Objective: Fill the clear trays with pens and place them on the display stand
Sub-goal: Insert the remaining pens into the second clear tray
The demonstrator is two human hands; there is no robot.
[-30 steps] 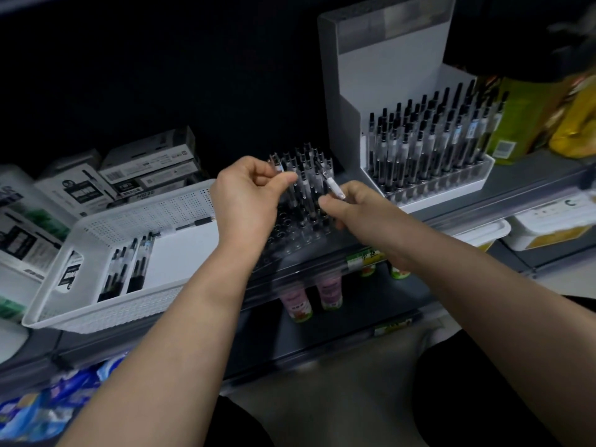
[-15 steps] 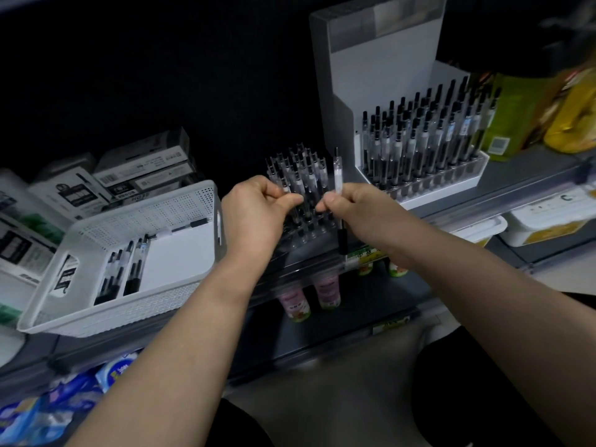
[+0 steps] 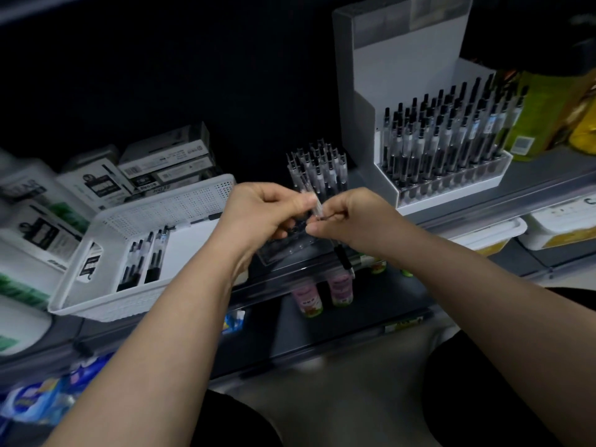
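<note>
At the front edge of a dim shop shelf, a pen [image 3: 343, 259] is pinched between both hands just before a part-filled clear tray [image 3: 290, 251]. The right hand [image 3: 351, 217] is curled round its middle, and the left hand [image 3: 261, 214] is closed on its upper end. For a clean insertion, the dark lower end would best be steadied upright over an empty socket and lowered without nudging the neighbouring pens [image 3: 317, 169]. A filled tray [image 3: 451, 185] is already seated on the display stand [image 3: 403, 75] at right.
</note>
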